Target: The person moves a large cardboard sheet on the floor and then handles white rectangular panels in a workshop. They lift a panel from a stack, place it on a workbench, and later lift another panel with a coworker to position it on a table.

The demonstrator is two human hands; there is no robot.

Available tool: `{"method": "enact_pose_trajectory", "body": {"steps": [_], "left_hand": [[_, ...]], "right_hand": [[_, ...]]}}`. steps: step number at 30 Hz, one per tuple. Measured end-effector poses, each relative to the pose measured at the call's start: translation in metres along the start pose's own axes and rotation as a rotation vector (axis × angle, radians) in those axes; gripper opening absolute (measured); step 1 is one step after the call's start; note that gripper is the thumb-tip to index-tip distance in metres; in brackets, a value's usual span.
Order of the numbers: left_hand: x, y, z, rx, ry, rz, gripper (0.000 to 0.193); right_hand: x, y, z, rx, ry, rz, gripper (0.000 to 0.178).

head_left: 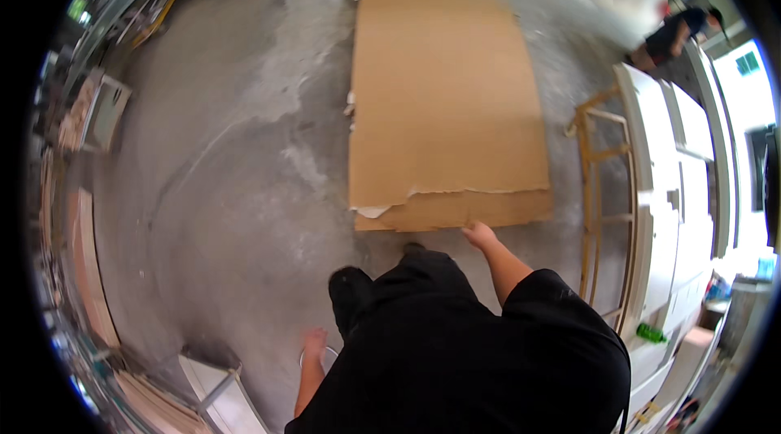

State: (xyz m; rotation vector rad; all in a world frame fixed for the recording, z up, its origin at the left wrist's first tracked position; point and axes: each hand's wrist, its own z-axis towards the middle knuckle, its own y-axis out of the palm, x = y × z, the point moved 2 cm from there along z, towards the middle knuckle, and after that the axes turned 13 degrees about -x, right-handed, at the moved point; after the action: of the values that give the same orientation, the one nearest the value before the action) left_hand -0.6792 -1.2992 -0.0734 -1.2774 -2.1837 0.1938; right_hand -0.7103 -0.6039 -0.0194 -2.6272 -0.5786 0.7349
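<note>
A large brown cardboard sheet (447,92) lies on the concrete floor in front of me, with a torn strip along its near edge. My right hand (480,233) reaches forward and is closed on that near edge, toward its right half. Low at my left side hangs my left hand (316,343), its fingers curled and slightly blurred. Beside it shows part of a round thing with a white rim (329,359). My body hides most of that thing, and I cannot make out its kind.
To the right, a yellow wooden trestle (598,149) stands beside white panels (659,198); a green bottle (651,333) lies close by. A person in dark clothes (671,39) bends at the far right. Boards (93,263) and a box-like frame (104,113) line the left.
</note>
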Motion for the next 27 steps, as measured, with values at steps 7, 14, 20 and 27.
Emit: {"method": "enact_pose_trajectory", "body": {"steps": [7,14,20,27], "left_hand": [[-0.047,-0.092,0.016,-0.175,-0.225,-0.169,0.041],[-0.032,-0.498,0.241,0.129,-0.276,-0.254,0.04],[0.166,-0.856,0.413,0.509,0.089,-0.445,0.037],[0.381,-0.902,0.629,0.22,0.268,0.031,0.032]], "right_hand": [[-0.45,0.031,0.121,0.006,-0.614,0.021,0.04],[-0.572,0.089,0.177,-0.152,-0.367,-0.182,0.039],[-0.522,0.052,0.197,0.061,0.075,0.14,0.04],[-0.476,0.081,0.352,0.331,0.446,0.379,0.045]]}}
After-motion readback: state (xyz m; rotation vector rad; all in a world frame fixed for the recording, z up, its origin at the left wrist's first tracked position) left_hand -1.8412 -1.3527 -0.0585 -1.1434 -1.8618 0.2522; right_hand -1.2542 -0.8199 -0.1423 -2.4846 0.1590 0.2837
